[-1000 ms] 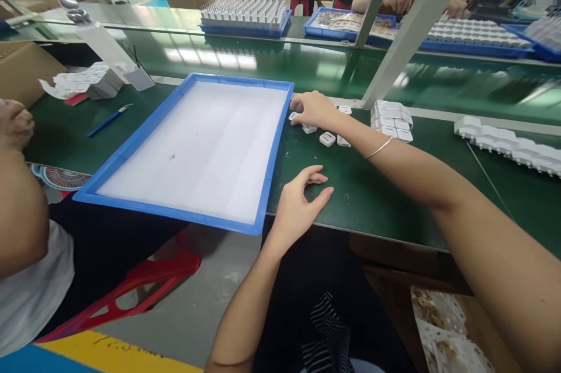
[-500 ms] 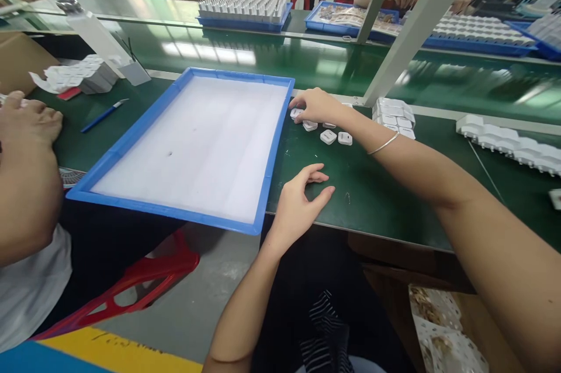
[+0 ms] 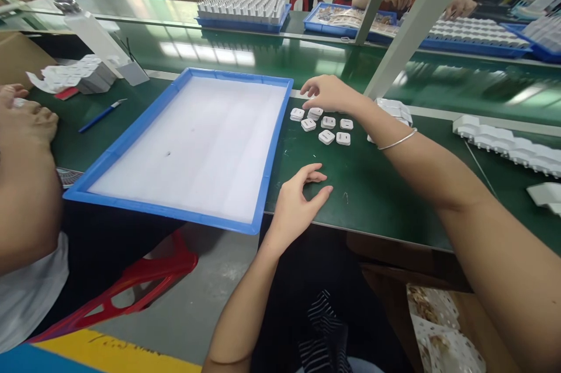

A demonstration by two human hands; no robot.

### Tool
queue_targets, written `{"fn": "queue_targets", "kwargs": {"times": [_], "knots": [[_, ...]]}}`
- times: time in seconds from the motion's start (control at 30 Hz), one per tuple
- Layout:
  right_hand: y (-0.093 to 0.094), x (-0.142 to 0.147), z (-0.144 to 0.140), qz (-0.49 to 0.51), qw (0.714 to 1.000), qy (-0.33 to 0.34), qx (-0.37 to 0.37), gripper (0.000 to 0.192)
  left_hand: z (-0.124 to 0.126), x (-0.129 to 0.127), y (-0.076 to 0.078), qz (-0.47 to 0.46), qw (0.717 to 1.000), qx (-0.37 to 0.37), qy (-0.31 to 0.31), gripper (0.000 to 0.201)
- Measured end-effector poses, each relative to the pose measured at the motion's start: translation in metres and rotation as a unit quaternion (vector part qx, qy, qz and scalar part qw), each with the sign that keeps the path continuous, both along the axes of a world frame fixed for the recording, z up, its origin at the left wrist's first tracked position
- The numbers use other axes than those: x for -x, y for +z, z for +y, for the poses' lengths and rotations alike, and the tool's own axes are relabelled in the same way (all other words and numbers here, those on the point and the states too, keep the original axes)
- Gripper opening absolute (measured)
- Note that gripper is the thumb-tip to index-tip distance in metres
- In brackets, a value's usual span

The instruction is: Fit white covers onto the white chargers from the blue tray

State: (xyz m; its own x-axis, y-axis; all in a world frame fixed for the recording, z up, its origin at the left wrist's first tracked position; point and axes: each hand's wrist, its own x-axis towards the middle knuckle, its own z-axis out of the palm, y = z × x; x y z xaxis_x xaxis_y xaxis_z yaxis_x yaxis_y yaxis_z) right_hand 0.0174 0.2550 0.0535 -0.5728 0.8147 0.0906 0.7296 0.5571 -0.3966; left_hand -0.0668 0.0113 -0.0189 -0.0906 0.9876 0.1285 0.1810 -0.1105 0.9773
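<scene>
Several small white square plastic pieces with rounded corners lie loosely grouped on the green tabletop, dark marks on their upper faces. Just behind and over the rear ones hovers my right hand, its fingers bent and apart with nothing visible in them. My left hand rests near the table's front edge, thumb and fingers spread, holding nothing. Left of both hands lies a blue-rimmed tray with a white sheet-like surface inside. A stack of white pieces stands partly hidden behind my right forearm.
A row of white parts lies to the right. At left are a blue craft knife, white stacked parts and a co-worker's hands. A slanted white post rises behind. Loaded blue trays stand across the green belt.
My right hand has moved right and slightly back, away from the leftmost white piece, uncovering more of the group. My left hand stays in place.
</scene>
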Motion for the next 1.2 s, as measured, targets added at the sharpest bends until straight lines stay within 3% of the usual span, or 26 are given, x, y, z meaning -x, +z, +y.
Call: {"fn": "queue_targets", "kwargs": {"times": [0.2, 0.47, 0.87, 1.2], "knots": [[0.000, -0.022, 0.005, -0.032, 0.999, -0.020, 0.036, 0.044, 0.000, 0.000, 0.000, 0.008, 1.000, 0.001, 0.002, 0.037], [-0.012, -0.014, 0.001, -0.053, 0.996, -0.047, 0.048, 0.046, 0.001, 0.000, -0.001, 0.010, 1.000, -0.004, 0.005, 0.037], [-0.019, -0.010, 0.001, -0.069, 0.997, -0.015, -0.002, 0.048, 0.001, 0.000, -0.002, 0.008, 1.000, -0.008, 0.005, 0.038], [-0.009, -0.016, 0.010, -0.019, 0.999, -0.024, -0.015, 0.052, 0.001, -0.001, -0.002, 0.007, 1.000, -0.010, 0.005, 0.037]]}}
